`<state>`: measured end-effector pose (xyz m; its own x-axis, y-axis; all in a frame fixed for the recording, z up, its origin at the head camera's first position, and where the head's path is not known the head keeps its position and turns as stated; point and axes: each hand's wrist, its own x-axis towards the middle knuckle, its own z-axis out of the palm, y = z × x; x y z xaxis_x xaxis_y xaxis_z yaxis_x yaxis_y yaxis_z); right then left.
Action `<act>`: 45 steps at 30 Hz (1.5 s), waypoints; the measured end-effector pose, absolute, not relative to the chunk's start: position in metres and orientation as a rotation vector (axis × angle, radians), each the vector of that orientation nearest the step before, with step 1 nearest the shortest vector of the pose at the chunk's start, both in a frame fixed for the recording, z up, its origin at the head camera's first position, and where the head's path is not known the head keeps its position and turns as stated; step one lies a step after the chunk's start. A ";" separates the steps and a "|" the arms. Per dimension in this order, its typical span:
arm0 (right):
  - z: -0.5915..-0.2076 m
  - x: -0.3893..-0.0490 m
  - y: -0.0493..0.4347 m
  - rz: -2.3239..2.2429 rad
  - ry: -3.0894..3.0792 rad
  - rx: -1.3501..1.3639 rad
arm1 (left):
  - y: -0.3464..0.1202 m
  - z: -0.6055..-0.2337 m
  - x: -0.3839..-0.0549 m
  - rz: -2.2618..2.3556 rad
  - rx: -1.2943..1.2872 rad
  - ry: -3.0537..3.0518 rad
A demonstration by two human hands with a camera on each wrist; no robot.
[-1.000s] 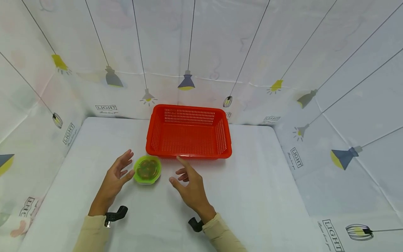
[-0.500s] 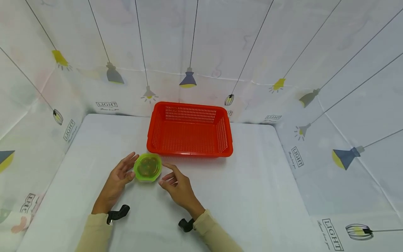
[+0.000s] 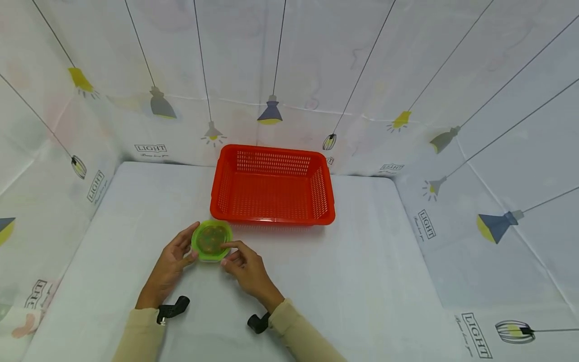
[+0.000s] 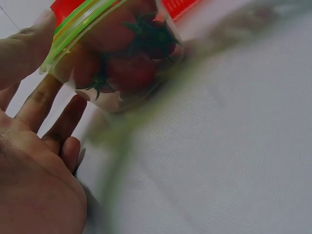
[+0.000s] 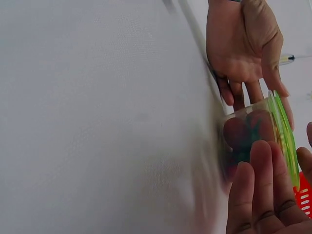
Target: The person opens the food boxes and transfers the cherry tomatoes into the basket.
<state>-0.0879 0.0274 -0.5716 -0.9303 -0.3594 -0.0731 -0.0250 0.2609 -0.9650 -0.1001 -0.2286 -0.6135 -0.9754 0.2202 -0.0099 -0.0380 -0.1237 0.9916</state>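
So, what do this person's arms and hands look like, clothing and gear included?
The left hand and right hand wear no gloves. The left sleeve and right sleeve are long, beige and show no markings. Black, stubby gadgets sit at the left wrist and right wrist; no cables show.

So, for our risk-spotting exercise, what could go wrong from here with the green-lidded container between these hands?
The right hand has its index finger over the green lid; catching the edge might loosen it and let the tomatoes spill.

The left hand is at the opposite side, so uneven pushes could tip or slide the container.

The container also sits close to the red basket, so a low lift that way might bump its rim.
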 end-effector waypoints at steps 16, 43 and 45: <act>-0.573 -0.089 0.011 -1.853 2.179 -0.206 | -0.228 -0.617 -0.099 2.239 0.235 1.918; -0.569 -0.074 0.046 -2.133 1.925 -0.166 | -0.229 -0.620 -0.104 2.187 0.224 1.904; -0.568 -0.072 0.054 -2.140 1.932 -0.162 | -0.229 -0.619 -0.104 2.162 0.218 1.933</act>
<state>-0.0720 0.0541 -0.5683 -0.9616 -0.2605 -0.0864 0.1125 -0.0870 -0.9898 -0.1037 -0.2294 -0.6195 -0.9618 0.2704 -0.0439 -0.0738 -0.1014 0.9921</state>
